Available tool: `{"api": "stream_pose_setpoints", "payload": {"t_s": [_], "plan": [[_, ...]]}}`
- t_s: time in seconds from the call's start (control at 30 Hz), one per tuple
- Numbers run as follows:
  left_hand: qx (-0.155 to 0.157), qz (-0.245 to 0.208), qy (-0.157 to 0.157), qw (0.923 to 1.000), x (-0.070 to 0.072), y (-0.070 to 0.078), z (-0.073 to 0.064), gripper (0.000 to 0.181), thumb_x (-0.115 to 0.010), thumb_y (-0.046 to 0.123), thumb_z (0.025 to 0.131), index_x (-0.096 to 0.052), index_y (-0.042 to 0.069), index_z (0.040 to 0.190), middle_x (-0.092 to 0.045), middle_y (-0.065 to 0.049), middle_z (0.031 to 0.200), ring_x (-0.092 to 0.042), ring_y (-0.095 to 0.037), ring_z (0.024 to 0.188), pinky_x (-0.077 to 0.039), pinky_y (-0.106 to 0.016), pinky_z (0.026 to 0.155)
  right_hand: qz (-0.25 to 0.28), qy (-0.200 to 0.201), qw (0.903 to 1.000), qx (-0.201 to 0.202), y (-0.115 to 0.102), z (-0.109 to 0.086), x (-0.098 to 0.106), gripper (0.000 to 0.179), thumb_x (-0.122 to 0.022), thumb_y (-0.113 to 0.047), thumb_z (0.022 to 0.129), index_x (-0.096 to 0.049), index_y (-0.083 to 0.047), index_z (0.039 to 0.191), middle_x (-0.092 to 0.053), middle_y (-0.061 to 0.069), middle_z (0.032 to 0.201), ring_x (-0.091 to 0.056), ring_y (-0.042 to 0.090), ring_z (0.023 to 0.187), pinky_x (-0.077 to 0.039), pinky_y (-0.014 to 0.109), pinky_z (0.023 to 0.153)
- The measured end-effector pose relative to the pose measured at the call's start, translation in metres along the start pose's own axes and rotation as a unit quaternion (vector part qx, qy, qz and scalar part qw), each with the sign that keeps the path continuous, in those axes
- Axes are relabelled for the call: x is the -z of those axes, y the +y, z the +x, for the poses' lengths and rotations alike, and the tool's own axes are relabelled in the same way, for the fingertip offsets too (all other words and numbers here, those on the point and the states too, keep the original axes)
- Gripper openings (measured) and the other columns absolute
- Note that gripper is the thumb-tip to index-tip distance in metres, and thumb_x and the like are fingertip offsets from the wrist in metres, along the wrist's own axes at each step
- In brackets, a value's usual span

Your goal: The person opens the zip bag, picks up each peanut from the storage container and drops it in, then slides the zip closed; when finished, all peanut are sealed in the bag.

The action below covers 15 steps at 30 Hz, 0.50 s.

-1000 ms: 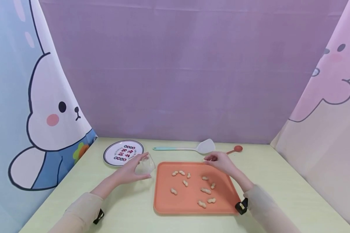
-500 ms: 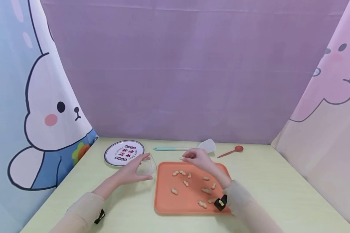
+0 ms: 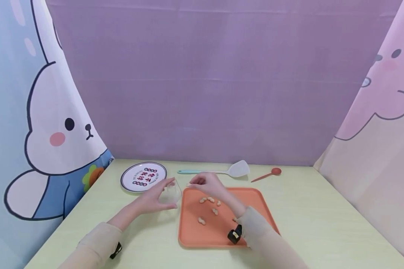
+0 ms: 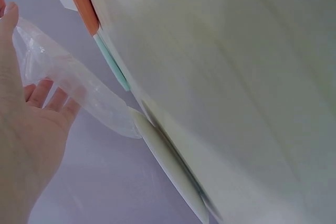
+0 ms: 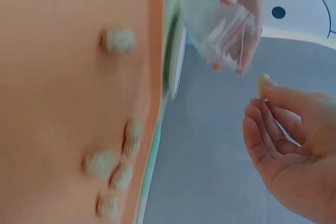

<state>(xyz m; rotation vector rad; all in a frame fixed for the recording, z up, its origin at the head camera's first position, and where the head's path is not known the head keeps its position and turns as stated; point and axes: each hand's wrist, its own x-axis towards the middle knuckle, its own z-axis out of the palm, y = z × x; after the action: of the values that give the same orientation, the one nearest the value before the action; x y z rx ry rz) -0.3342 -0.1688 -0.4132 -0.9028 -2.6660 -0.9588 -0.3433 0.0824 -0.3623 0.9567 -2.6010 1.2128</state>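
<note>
My left hand (image 3: 153, 197) holds a clear zip bag (image 3: 171, 194) just left of the tray, thumb below and fingers above its mouth. The left wrist view has the bag (image 4: 92, 90) hanging from the fingers, its mouth spread. Between thumb and fingertips, my right hand (image 3: 210, 184) pinches a peanut (image 5: 263, 86) in its shell. That hand is raised over the tray's far left corner, a short gap from the bag's mouth. Several unshelled peanuts (image 3: 201, 221) lie scattered on the orange tray (image 3: 192, 237); the right forearm covers others.
Behind the left hand lies a white plate (image 3: 128, 178) with red lettering. A white spatula (image 3: 239, 169) with a mint handle rests beyond the tray, and a red spoon (image 3: 275, 171) to its right. A purple curtain (image 3: 202, 82) closes off the back.
My right hand has moved left across the tray's far edge with the peanut, from the right side to near the bag. The left hand and bag stay nearly in place.
</note>
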Motion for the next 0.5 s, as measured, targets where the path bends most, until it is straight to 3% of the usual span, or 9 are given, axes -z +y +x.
{"api": "stream_pose_setpoints", "payload": {"t_s": [0.2, 0.5], "plan": [[-0.002, 0.002, 0.000, 1.0000, -0.001, 0.001, -0.002, 0.093, -0.076, 0.048, 0.073, -0.032, 0.007, 0.144, -0.053, -0.008, 0.134, -0.048, -0.027, 0.125, -0.039, -0.048, 0.105, 0.019, -0.019, 0.9996, -0.006, -0.005, 0.006, -0.016, 0.012, -0.069, -0.021, 0.085, -0.073, -0.011, 0.092, -0.071, 0.000, 0.083, -0.064, 0.010, 0.071, -0.052, 0.019, 0.064], [-0.014, 0.005, 0.007, 0.9999, 0.000, 0.002, -0.001, 0.091, -0.075, 0.047, 0.074, -0.033, 0.006, 0.144, -0.053, -0.008, 0.133, -0.048, -0.026, 0.125, -0.041, -0.047, 0.104, 0.018, -0.012, 0.9997, -0.014, -0.015, 0.011, -0.032, 0.014, -0.069, -0.019, 0.085, -0.073, -0.008, 0.092, -0.071, 0.004, 0.081, -0.065, 0.017, 0.071, -0.050, 0.017, 0.059]]}}
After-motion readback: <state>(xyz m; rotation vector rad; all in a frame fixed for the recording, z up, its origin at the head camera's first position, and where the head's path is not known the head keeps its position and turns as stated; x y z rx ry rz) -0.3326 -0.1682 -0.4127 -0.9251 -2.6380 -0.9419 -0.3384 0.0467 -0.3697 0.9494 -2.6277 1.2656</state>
